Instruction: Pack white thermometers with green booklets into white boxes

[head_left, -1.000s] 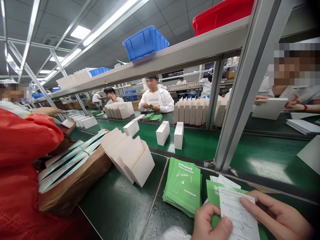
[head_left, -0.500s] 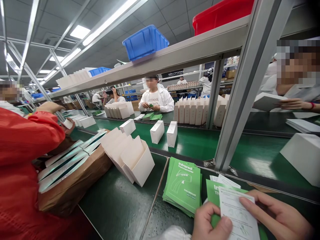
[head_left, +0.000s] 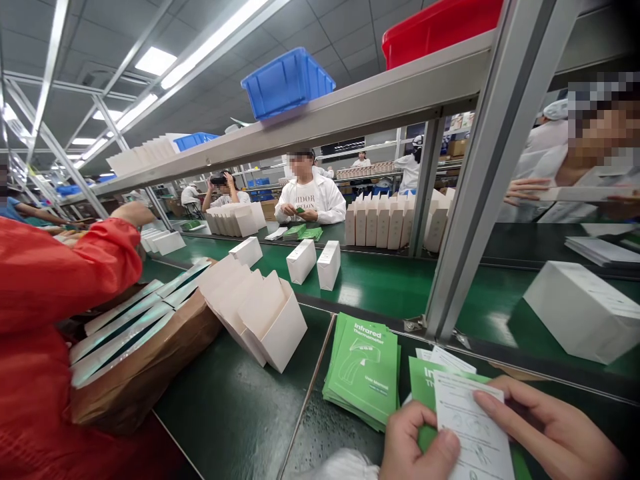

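Note:
My left hand (head_left: 417,437) pinches the left edge of a white printed leaflet (head_left: 473,423), thumb in front. My right hand (head_left: 555,423) grips the same leaflet at its upper right, with fingers across its face. Directly behind it is a green user manual (head_left: 424,381), mostly covered by leaflet and hands; I cannot tell whether it is held too. Left of my hands lies a stack of green manuals (head_left: 364,367), the top one reading "Infrared Thermometer". White papers (head_left: 453,359) show just beyond the leaflet.
Open white boxes (head_left: 277,327) lean together beside a brown carton (head_left: 150,360). Closed white boxes (head_left: 329,265) stand on the green belt (head_left: 380,277), a larger-looking one (head_left: 583,310) at right. A metal post (head_left: 493,167) rises ahead. A person in a red sleeve (head_left: 70,267) works at left.
The boxes on the belt have shifted left, the right-hand one most clearly. At left, the red-sleeved arm has moved. My hands keep nearly the same hold on the leaflet.

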The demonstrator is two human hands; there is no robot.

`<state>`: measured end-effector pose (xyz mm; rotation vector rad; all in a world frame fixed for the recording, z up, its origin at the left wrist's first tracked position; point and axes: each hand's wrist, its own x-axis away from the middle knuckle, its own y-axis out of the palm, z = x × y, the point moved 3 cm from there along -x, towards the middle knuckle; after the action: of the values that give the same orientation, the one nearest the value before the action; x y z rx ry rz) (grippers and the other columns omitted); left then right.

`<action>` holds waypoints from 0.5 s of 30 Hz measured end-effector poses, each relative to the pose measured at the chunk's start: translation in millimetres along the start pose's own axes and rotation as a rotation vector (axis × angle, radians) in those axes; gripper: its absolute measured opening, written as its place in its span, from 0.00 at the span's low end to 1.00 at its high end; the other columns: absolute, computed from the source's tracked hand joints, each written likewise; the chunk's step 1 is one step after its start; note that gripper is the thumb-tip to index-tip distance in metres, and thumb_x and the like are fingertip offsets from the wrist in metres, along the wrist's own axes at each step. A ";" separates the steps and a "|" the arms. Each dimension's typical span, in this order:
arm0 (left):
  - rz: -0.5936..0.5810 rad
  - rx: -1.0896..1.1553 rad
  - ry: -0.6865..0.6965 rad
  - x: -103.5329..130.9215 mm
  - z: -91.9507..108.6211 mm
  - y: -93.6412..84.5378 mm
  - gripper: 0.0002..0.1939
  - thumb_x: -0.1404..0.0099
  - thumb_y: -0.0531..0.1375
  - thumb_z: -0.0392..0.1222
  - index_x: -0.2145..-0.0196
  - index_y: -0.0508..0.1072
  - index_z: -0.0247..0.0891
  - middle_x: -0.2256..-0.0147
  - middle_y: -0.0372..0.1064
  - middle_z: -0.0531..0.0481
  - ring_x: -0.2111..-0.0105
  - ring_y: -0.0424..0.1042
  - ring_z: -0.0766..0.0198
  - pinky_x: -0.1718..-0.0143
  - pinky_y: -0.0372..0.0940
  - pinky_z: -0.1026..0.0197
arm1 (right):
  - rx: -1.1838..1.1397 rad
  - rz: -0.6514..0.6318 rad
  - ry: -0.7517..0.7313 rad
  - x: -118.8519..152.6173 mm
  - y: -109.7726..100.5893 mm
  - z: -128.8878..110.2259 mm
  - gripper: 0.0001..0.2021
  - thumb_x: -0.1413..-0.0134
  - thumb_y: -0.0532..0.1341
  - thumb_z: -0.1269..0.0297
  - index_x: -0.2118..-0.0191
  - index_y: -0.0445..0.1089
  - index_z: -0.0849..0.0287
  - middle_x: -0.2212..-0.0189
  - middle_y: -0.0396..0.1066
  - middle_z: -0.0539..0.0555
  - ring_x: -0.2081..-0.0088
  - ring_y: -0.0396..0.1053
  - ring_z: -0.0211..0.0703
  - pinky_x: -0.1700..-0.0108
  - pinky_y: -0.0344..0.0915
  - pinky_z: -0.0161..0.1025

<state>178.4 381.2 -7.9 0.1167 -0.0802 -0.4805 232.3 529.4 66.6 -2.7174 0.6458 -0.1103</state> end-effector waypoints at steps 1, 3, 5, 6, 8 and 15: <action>-0.005 -0.003 0.003 -0.2 -0.5 0.0 0.21 0.53 0.61 0.56 0.70 0.68 0.36 0.65 0.68 0.45 0.61 0.65 0.56 0.56 0.58 0.55 | 0.020 -0.022 -0.002 -0.6 0.0 1.0 0.17 0.56 0.57 0.47 0.77 0.66 0.57 0.81 0.64 0.51 0.78 0.63 0.41 0.79 0.62 0.32; -0.012 -0.011 0.007 -0.3 -1.8 0.1 0.21 0.53 0.60 0.57 0.70 0.68 0.36 0.65 0.68 0.45 0.61 0.65 0.55 0.55 0.57 0.54 | 0.065 -0.053 -0.018 -2.0 -0.9 1.6 0.18 0.55 0.55 0.46 0.77 0.65 0.57 0.80 0.64 0.51 0.76 0.62 0.41 0.77 0.62 0.33; -0.010 -0.011 0.008 -0.5 -3.8 0.2 0.21 0.53 0.60 0.57 0.70 0.68 0.36 0.65 0.68 0.45 0.61 0.65 0.54 0.55 0.57 0.53 | 0.113 -0.070 -0.047 -3.4 -2.2 0.6 0.19 0.54 0.54 0.45 0.77 0.65 0.57 0.79 0.64 0.51 0.76 0.62 0.41 0.76 0.62 0.33; -0.007 -0.008 0.006 -0.6 -4.5 0.3 0.21 0.53 0.60 0.56 0.70 0.68 0.36 0.66 0.68 0.45 0.61 0.65 0.54 0.56 0.57 0.53 | 0.136 -0.071 -0.065 -4.0 -2.9 -0.3 0.20 0.54 0.53 0.44 0.77 0.64 0.57 0.80 0.63 0.51 0.76 0.62 0.41 0.76 0.61 0.33; -0.003 -0.007 0.005 -1.0 -4.0 0.2 0.20 0.53 0.61 0.56 0.70 0.68 0.36 0.66 0.68 0.45 0.61 0.65 0.54 0.57 0.58 0.54 | 0.184 -0.061 -0.100 -4.8 -3.7 -2.4 0.21 0.53 0.52 0.44 0.79 0.62 0.58 0.81 0.61 0.51 0.77 0.60 0.40 0.77 0.60 0.33; -0.162 -0.014 0.042 0.8 31.0 2.9 0.13 0.46 0.58 0.50 0.74 0.66 0.37 0.72 0.68 0.49 0.68 0.65 0.61 0.64 0.60 0.59 | 0.279 0.036 -0.198 2.3 -3.2 -24.5 0.18 0.50 0.52 0.51 0.81 0.53 0.58 0.83 0.53 0.48 0.79 0.53 0.36 0.78 0.52 0.33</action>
<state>177.1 380.5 23.1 0.1198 -0.0265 -0.6401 231.9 523.3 90.6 -2.4097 0.5739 0.0722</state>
